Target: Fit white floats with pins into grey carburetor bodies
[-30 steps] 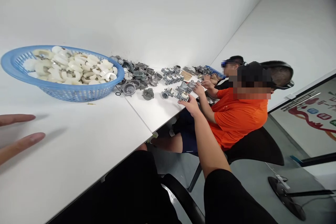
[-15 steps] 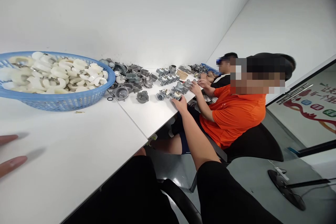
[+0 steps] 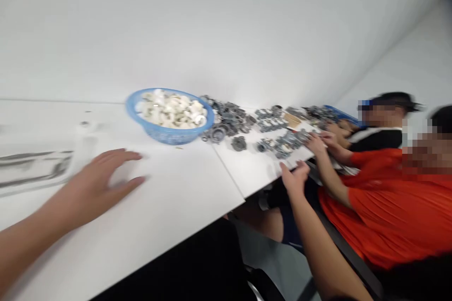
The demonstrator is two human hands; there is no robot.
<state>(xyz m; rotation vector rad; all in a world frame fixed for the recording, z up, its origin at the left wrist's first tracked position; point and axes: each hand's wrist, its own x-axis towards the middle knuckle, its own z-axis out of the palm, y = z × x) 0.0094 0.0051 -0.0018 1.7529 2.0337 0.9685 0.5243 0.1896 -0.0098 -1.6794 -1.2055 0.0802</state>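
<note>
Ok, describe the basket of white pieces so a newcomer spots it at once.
On the white table, look toward the wall, past the fingertips of the left hand. There stands a blue basket, just left of a heap of grey metal parts. Unlike the blue container at the far end, it is close by and piled with white pieces.
</note>
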